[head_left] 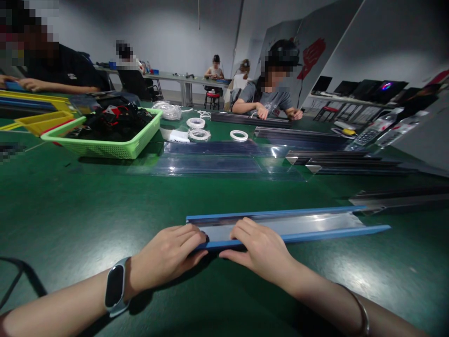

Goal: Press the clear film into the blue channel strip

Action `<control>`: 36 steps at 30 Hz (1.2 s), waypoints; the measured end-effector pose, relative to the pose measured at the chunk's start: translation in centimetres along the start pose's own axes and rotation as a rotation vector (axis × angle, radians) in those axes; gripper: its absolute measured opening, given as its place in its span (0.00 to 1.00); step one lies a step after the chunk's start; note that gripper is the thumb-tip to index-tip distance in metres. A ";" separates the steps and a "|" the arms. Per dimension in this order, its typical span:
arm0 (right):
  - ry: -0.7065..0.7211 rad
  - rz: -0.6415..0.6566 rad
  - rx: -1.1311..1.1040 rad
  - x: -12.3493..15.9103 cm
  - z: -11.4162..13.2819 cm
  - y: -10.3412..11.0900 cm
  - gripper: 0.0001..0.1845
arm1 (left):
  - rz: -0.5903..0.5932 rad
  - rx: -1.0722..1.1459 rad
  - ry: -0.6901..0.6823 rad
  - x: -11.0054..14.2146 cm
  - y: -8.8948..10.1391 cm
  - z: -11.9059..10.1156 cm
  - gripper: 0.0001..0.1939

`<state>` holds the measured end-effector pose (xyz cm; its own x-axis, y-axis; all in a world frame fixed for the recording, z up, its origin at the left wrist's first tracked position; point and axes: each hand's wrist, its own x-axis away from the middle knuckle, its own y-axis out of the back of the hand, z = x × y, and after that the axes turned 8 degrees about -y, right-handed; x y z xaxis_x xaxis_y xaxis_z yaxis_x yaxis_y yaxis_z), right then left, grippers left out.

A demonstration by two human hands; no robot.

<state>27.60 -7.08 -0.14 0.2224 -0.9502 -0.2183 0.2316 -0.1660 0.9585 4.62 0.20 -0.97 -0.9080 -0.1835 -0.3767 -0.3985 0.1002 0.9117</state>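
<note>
A long blue-edged channel strip [315,222] with a shiny, pale inner face lies on the green table, running off to the right. At its left end, my left hand [175,252] grips the near blue edge, fingers over the inside and thumb below. A small dark bit shows at those fingertips; I cannot make out what it is. A little to the right, my right hand [261,248] pinches the same near edge, fingers curled inside and thumb underneath. A watch band [116,285] is on my left wrist.
A green basket [140,135] of dark parts stands at left by yellow trays [45,119]. Clear plastic sheets [224,164], tape rolls [239,135] and dark channel strips [336,161] lie beyond. Plastic bottles [375,128] are at right. A co-worker [266,93] sits across the table.
</note>
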 end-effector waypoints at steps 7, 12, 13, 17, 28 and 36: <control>-0.019 0.083 0.053 -0.2 0.2 0.5 0.15 | -0.026 0.041 0.018 0.2 0.0 -0.1 0.06; -0.033 0.077 0.065 -0.3 0.3 0.5 0.16 | -0.041 0.040 0.012 0.2 0.1 -0.1 0.06; -0.033 0.074 0.064 -0.4 0.3 0.5 0.16 | -0.044 0.040 0.011 0.2 0.0 -0.1 0.06; -0.016 0.070 0.060 -0.5 0.2 0.5 0.17 | -0.059 0.039 0.011 0.2 -0.1 -0.1 0.06; -0.039 0.114 0.006 -0.4 0.3 0.8 0.14 | -0.065 0.030 0.000 0.3 0.0 -0.2 0.07; -0.025 0.126 0.019 -0.4 0.4 0.8 0.13 | -0.053 0.051 0.011 0.2 0.1 -0.2 0.07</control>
<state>27.31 -6.91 0.78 0.2245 -0.9701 -0.0919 0.1850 -0.0501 0.9815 4.47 -0.03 -0.94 -0.8842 -0.2005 -0.4220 -0.4522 0.1400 0.8809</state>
